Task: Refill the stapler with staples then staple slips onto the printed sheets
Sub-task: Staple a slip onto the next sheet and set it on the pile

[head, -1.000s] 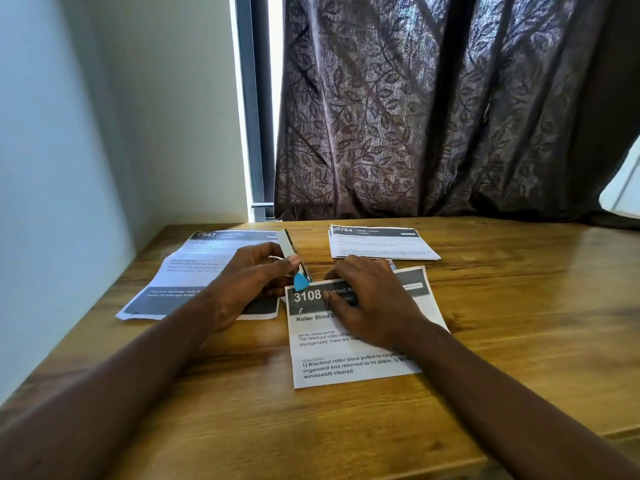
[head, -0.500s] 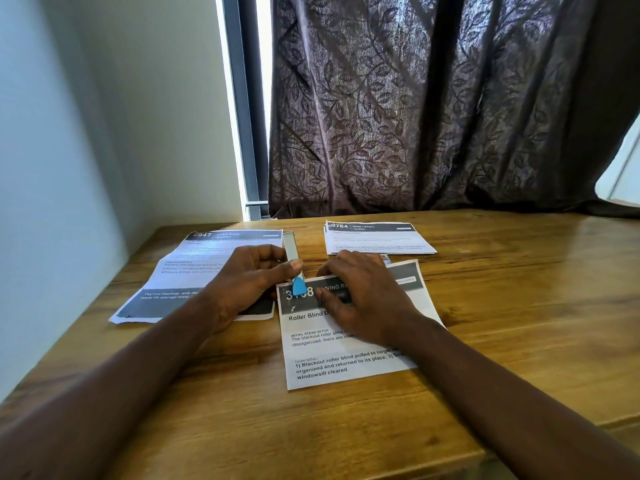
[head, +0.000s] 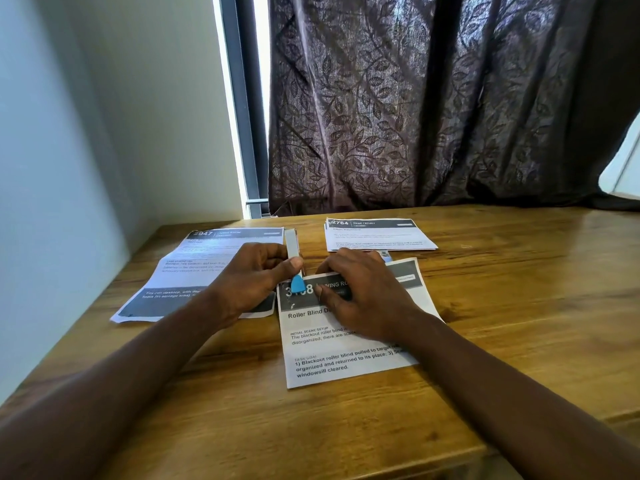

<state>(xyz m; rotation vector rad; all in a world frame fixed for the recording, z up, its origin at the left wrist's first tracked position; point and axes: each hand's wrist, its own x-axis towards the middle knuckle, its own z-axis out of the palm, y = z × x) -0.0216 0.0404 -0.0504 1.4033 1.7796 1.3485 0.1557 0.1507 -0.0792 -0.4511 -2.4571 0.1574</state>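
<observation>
Left hand (head: 252, 282) grips the slim silver blue-tipped stapler (head: 292, 247) over a corner of the white printed sheet (head: 332, 362). Right hand (head: 360, 296), just beside it, presses that sheet flat, grasping nothing. Slack pressure could let the paper shift and the staple land crooked.

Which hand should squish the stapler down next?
Left. The left hand grips the stapler, and its blue tip sits over the top corner of the sheet marked 3108. The right hand is pressing on that sheet, so it is best left steadying the paper.
</observation>
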